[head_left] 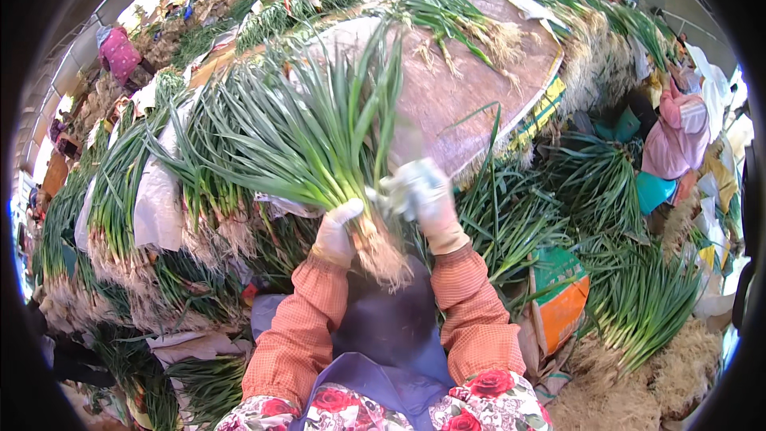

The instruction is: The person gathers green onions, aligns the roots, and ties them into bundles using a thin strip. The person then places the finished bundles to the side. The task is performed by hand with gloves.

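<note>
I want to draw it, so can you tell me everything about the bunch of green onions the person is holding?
The bunch of green onions is thick, with long, thin green leaves that fan out up and to the left. Lower down the stalks turn pale, and a tangle of light brown, stringy roots hangs at the bottom, over the person's lap. The left hand, in a whitish glove, grips the bunch just above the roots. The right hand, also gloved, is right beside the stalks; it looks blurred, so whether it touches them is unclear.

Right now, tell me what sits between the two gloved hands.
In the head view, the bunch of green onions sits between the left hand and right hand, its pale root end hanging down.
</note>
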A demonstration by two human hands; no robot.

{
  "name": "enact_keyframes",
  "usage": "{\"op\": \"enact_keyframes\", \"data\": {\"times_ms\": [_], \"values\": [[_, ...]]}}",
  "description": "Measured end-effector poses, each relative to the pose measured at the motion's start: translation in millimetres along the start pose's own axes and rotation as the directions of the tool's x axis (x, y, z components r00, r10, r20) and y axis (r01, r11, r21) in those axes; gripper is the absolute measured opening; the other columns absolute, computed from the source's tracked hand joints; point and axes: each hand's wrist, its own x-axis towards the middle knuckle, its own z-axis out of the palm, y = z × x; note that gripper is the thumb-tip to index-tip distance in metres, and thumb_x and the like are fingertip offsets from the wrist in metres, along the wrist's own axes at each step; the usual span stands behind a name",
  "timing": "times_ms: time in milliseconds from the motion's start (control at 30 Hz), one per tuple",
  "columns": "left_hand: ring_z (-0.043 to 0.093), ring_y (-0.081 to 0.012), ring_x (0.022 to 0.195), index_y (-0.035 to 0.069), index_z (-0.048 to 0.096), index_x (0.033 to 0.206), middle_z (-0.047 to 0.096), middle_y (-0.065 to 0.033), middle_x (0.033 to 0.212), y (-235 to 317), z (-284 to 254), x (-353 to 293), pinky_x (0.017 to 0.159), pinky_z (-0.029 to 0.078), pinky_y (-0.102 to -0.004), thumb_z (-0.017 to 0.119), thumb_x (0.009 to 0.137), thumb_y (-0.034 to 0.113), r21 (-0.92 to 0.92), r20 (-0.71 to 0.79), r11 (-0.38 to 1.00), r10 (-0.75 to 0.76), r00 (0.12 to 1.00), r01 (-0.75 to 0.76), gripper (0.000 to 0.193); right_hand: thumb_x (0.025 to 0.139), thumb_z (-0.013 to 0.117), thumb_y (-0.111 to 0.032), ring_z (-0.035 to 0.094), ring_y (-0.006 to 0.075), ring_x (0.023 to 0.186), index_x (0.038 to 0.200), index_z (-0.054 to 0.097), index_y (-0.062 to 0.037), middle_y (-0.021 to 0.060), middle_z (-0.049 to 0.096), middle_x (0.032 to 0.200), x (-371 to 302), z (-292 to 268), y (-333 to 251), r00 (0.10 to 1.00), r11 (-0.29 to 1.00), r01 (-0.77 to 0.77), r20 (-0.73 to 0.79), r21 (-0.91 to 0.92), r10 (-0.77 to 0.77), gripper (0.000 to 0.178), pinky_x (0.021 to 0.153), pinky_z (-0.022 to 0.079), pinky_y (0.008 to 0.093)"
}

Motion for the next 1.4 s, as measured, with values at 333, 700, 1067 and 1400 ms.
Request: {"op": "enact_keyframes", "data": {"times_ms": [333,700,1067,1400], "values": [[0.055,-0.0341,0.121,-0.003,0.027,0.147,0.042,-0.0237,0.145,4,7,-2,0.091,0.056,-0.0396,0.064,0.084,0.019,-0.22,0.218,0.97,0.15,0.964,-0.101,0.076,0.098,0.056,-0.03,0.057,0.006,0.079,0.132,0.053,0.001,0.0069,0.065,0.106,-58,-28,17,0.956,0.959,-0.267,0.148,0.096,0.252,0.046,0.067,0.047,0.0215],[0.063,-0.037,0.101,-0.002,0.036,0.141,0.061,-0.0185,0.109,37,15,-13,0.084,0.058,-0.0508,0.063,0.085,0.02,-0.29,0.349,0.945,0.254,0.902,-0.154,0.066,0.096,0.057,-0.01,0.048,0.0038,0.052,0.107,0.068,-0.0068,-0.001,0.062,0.073,-89,-98,9,0.754,0.77,-0.576,0.185,-0.273,0.63,0.015,0.047,0.037,0.0193],[0.058,-0.0358,0.117,-0.001,0.036,0.142,0.058,-0.0166,0.126,15,32,5,0.101,0.047,-0.0565,0.062,0.084,0.02,-0.291,0.191,0.939,0.244,0.951,-0.182,0.068,0.076,0.061,-0.003,0.065,0.0265,0.062,0.1,0.064,-0.0026,0.0059,0.065,0.073,-30,1,-18,0.745,0.118,0.636,0.566,-0.763,-0.353,0.024,0.053,0.049,0.0368],[0.058,-0.0284,0.116,0.0,0.04,0.139,0.055,-0.0164,0.131,21,33,5,0.102,0.046,-0.0585,0.062,0.083,0.017,-0.238,0.1,0.93,0.31,0.946,-0.28,0.063,0.074,0.073,0.009,0.064,0.0139,0.083,0.104,0.066,-0.0042,0.0055,0.066,0.084,-47,-46,-28,0.912,0.94,0.315,0.317,-0.135,-0.26,0.034,0.07,0.053,0.0265]]}}
